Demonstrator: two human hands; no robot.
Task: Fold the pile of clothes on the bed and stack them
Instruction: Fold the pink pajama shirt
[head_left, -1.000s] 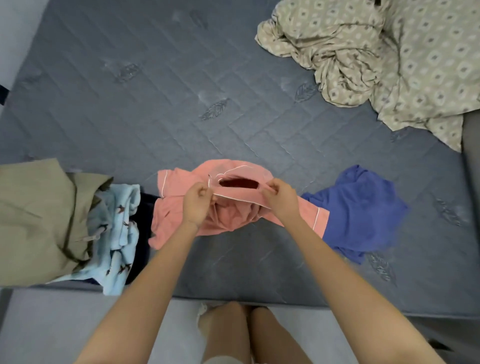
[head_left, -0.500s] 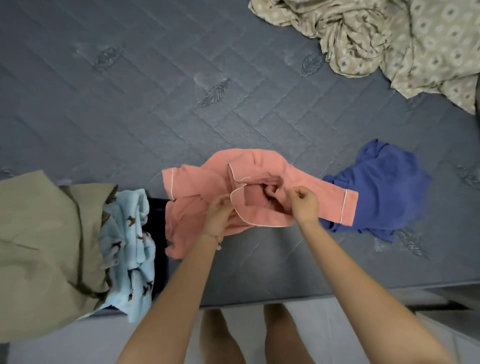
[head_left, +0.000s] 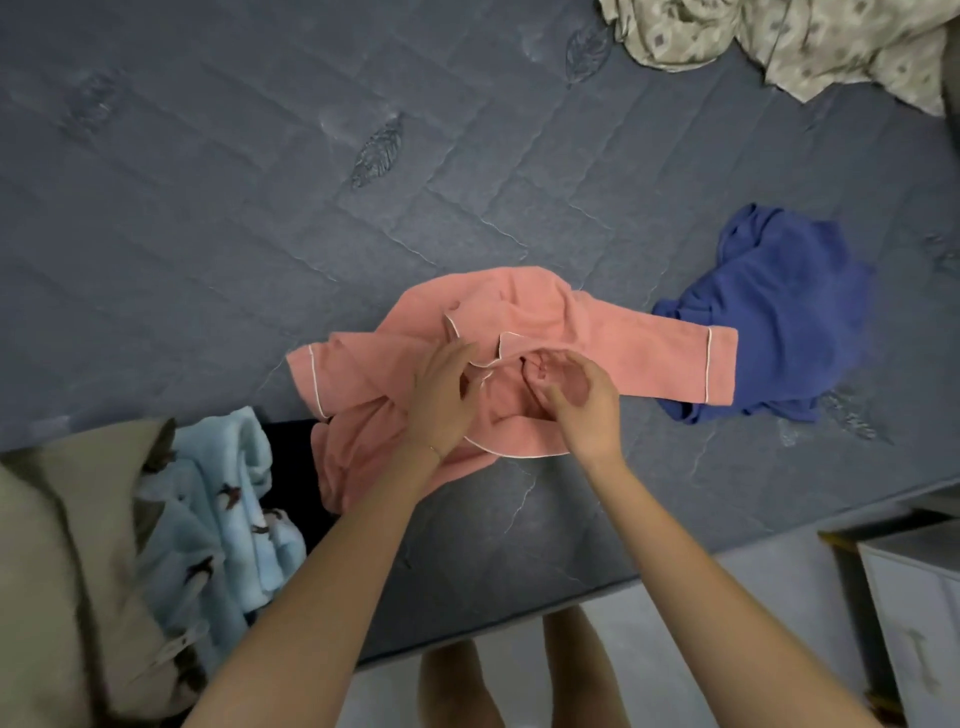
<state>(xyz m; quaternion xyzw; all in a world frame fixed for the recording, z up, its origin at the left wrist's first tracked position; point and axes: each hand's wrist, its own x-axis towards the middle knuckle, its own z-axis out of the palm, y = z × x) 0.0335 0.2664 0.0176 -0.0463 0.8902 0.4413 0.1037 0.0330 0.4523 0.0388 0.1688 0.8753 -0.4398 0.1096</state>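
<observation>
Noted: left grip apart, laid on pink shirt; right grip clamped on it — creases locked in if folded bunched.

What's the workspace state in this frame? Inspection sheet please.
Surface: grey quilted mattress.
Job's things: pink top lies unfolded near the edge, its cuff over the crumpled blue garment; light blue fleece, khaki garment and dark garment are heaped at left.
Clutter: patterned sheet bunched at the far right.
Hands: left hand rests on the collar, fingers fairly straight; right hand has fingers curled at the neckline, grip unclear.
Cables: nothing seen.
Surroundings: pale floor, white cabinet.
</observation>
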